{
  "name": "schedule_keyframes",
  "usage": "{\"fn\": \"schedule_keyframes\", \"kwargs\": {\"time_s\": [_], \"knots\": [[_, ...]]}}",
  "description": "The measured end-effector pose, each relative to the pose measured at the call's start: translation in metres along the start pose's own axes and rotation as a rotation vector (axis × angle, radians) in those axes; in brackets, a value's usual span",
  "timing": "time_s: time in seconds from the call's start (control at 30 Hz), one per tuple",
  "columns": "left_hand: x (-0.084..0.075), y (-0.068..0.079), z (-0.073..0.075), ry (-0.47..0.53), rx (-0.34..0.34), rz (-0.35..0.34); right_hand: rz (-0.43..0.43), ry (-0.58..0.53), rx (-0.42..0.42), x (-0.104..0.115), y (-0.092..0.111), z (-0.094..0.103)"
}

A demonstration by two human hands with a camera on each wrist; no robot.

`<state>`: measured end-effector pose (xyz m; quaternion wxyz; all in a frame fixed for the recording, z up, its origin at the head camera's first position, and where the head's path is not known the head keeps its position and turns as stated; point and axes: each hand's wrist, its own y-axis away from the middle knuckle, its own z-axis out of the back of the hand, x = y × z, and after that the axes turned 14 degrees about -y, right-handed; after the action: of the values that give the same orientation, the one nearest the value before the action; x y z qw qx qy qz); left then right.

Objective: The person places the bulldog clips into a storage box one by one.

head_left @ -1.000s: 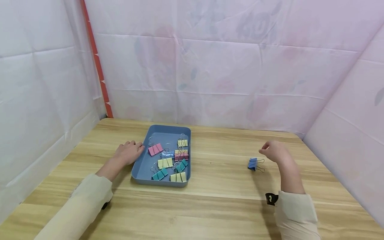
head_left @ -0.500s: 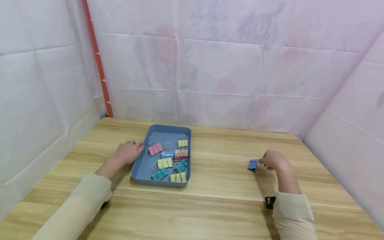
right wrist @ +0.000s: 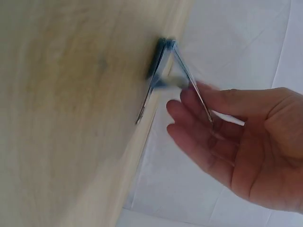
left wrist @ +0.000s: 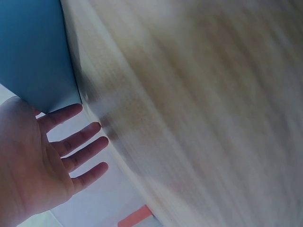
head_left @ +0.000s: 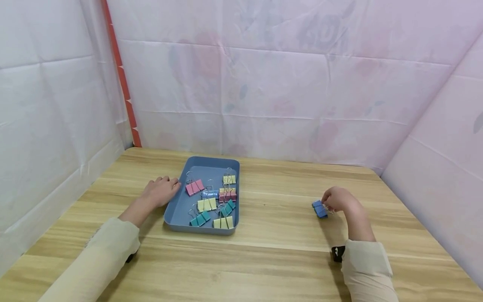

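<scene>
At the right of the head view my right hand [head_left: 341,200] pinches a wire handle of a blue binder clip [head_left: 320,209], which is tilted at the table surface. In the right wrist view the thumb and fingertips meet one silver handle of the clip [right wrist: 169,45]; the other handle stands apart beside the wood. My left hand [head_left: 162,192] rests with its fingers at the left rim of a blue-grey tray [head_left: 180,214]. Its fingers [left wrist: 85,156] are spread and fairly straight in the left wrist view, next to the tray's outer wall.
Several binder clips lie in the tray, among them a pink one [head_left: 194,187], a yellow one [head_left: 206,204] and a green one [head_left: 200,219]. Wooden table [head_left: 271,251] lies between tray and blue clip. White printed sheets [head_left: 275,84] enclose the back and sides.
My right hand has come down to the blue binder clip and taken its handle. The clip has turned and tipped slightly. My left hand and the tray stay put.
</scene>
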<state>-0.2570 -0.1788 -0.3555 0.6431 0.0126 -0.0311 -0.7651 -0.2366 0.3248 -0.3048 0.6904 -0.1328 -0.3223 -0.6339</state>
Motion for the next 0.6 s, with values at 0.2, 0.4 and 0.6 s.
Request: {"fn": "schedule_keyframes", "kwargs": {"time_s": [0.2, 0.4, 0.6], "knots": [[0.0011, 0.0005, -0.0011, 0.001, 0.0, -0.001, 0.001, -0.045, 0.047, 0.0007, -0.0001, -0.0005], [0.0008, 0.0, -0.0029, 0.0, -0.003, 0.003, -0.114, -0.095, 0.072, -0.0027, 0.0051, -0.0014], [0.001, -0.0007, -0.0036, -0.006, -0.01, 0.003, -0.152, -0.138, 0.138, -0.0077, 0.0072, -0.001]]}}
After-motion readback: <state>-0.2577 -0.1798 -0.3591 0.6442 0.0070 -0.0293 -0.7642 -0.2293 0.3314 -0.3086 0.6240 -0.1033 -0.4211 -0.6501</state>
